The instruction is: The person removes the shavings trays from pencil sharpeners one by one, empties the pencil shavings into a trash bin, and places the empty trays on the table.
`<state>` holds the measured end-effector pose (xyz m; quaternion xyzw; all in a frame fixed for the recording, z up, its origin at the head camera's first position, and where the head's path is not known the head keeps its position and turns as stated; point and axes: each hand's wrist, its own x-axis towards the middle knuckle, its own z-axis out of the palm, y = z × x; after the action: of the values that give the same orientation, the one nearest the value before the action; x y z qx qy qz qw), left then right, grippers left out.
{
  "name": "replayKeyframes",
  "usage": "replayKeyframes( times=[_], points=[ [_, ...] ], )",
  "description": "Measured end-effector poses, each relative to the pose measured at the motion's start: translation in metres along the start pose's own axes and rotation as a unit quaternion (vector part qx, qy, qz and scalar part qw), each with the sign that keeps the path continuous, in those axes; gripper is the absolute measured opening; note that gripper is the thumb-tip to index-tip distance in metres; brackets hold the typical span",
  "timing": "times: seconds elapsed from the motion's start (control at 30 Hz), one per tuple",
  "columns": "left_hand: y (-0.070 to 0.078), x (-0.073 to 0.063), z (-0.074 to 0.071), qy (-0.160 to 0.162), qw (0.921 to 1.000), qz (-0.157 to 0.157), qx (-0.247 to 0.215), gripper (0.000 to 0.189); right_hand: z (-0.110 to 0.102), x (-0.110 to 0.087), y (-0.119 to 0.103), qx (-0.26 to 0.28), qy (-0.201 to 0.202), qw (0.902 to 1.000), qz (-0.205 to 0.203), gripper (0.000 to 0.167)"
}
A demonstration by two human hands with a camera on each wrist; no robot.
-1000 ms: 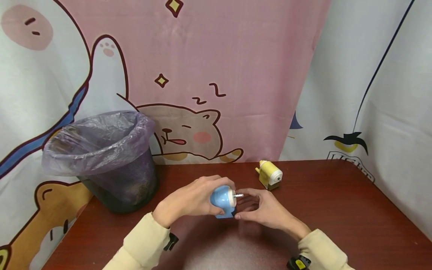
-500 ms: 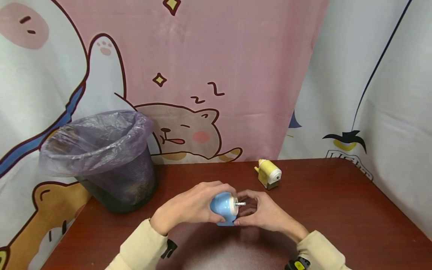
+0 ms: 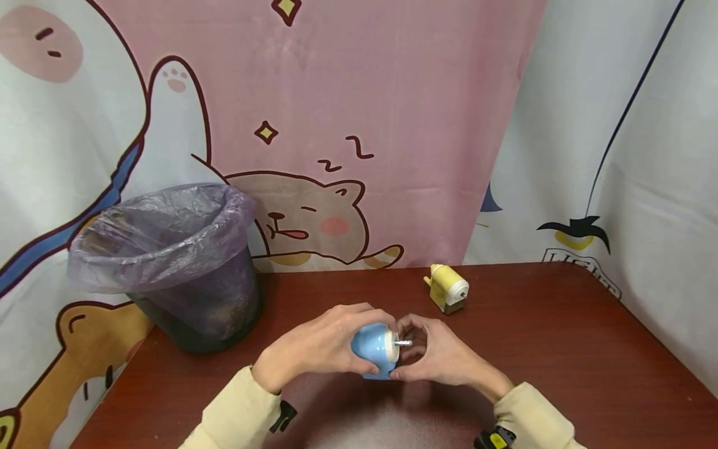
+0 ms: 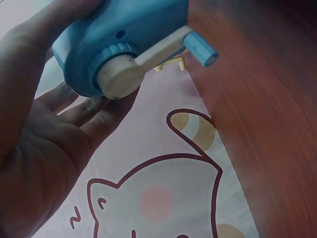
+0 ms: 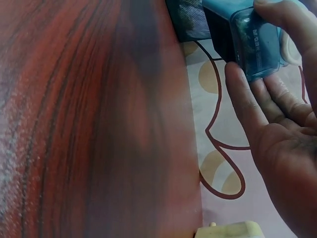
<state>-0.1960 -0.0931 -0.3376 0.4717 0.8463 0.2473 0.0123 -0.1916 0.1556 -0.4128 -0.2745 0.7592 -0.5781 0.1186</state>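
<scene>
My left hand grips a blue hand-crank pencil sharpener around its body, over the table. Its white front faces right, with a short silvery piece sticking out. In the left wrist view the white crank arm with its blue knob points away from the palm. My right hand pinches the sharpener's lower front, thumb on one side and fingers on the other. There the right wrist view shows a see-through shavings drawer, dark inside.
A yellow pencil sharpener stands at the back of the dark red wooden table. At the back left is a mesh waste bin lined with a purple bag. A cartoon-printed curtain hangs behind the table.
Over the last second the blue sharpener has come down a little, towards me. My right fingers have closed in on its lower front. The yellow sharpener and bin stay put.
</scene>
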Motion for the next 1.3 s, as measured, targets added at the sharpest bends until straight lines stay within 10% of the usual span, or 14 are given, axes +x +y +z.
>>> replayKeyframes(
  times=[1.3],
  points=[
    [-0.003, -0.006, 0.001, 0.011, 0.9998, -0.018, 0.001, 0.063, 0.018, -0.004, -0.002, -0.049, 0.05, 0.9975, -0.008, 0.059]
  ],
)
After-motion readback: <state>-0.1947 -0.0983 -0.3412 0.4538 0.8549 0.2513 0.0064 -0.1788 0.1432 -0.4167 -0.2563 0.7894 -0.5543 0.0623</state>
